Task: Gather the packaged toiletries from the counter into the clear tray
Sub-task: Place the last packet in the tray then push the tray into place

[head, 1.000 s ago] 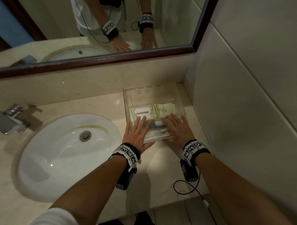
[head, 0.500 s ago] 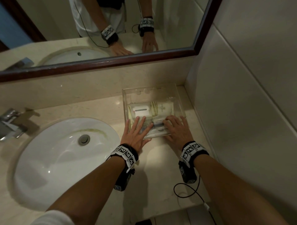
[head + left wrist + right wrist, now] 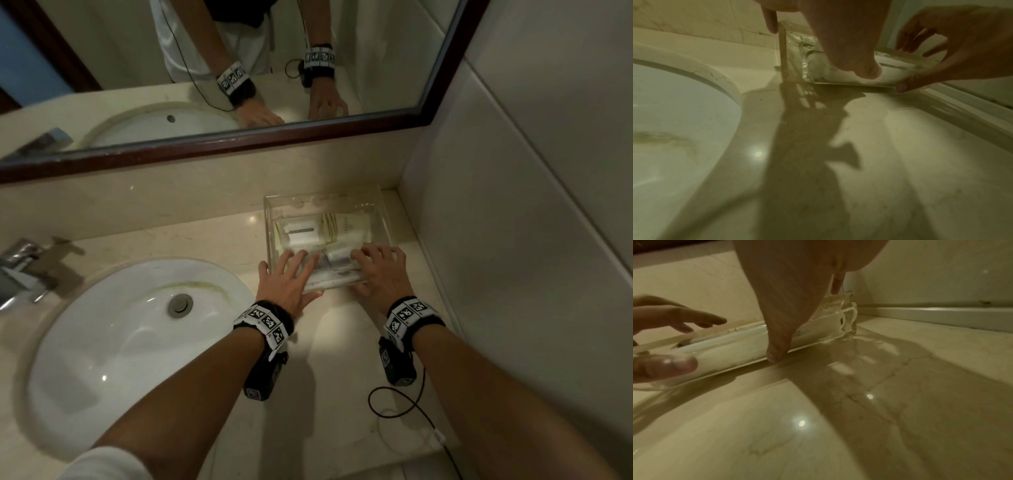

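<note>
The clear tray (image 3: 383,219) stands on the beige counter in the back right corner, under the mirror. Inside lie packaged toiletries: a white packet (image 3: 301,233), a cream packet (image 3: 349,228) and more under my fingers. My left hand (image 3: 291,270) reaches over the near wall with straight, spread fingers, and its thumb (image 3: 859,65) presses the outside of the tray's front wall (image 3: 849,79). My right hand (image 3: 373,263) curls its fingers over the same rim, its thumb (image 3: 777,345) low on the front wall (image 3: 731,352).
A white sink basin (image 3: 137,325) lies to the left, with a chrome faucet (image 3: 20,270) beyond it. A tiled wall (image 3: 513,240) closes the right side. A black cable (image 3: 404,407) loops on the counter near its front edge.
Both hands have stayed on the tray's near wall. The right fingers have curled more over the rim. The tray sits slightly closer to the back wall.
</note>
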`<state>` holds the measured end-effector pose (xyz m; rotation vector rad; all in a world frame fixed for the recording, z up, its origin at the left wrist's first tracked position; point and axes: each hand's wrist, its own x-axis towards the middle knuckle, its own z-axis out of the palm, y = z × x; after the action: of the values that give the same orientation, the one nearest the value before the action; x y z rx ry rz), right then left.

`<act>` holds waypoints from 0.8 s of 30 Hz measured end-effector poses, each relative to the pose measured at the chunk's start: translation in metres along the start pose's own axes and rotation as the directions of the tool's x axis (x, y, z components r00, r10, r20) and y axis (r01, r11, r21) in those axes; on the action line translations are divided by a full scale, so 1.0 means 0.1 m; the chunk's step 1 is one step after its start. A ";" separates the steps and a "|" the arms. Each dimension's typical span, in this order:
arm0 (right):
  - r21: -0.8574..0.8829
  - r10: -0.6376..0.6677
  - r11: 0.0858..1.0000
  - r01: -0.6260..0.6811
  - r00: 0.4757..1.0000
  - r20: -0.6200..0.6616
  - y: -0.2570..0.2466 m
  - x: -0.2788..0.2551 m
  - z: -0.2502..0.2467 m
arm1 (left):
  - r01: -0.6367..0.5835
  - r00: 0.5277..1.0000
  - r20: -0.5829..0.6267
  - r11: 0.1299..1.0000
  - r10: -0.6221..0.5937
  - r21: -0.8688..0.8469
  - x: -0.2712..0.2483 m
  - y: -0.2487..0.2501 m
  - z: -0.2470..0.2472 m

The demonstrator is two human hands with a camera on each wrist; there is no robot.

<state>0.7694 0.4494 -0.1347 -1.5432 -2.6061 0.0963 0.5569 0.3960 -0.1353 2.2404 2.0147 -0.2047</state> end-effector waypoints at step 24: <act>-0.088 -0.013 0.996 0.024 0.991 0.131 0.01 0.51 -0.07 | 0.113 0.994 0.000 0.987 -0.114 -0.117 0.36 -0.13 -0.10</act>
<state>0.7470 0.4942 -0.1247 -1.5922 -2.7605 0.0825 0.5479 0.4345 -0.1324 2.0627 2.1011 -0.0862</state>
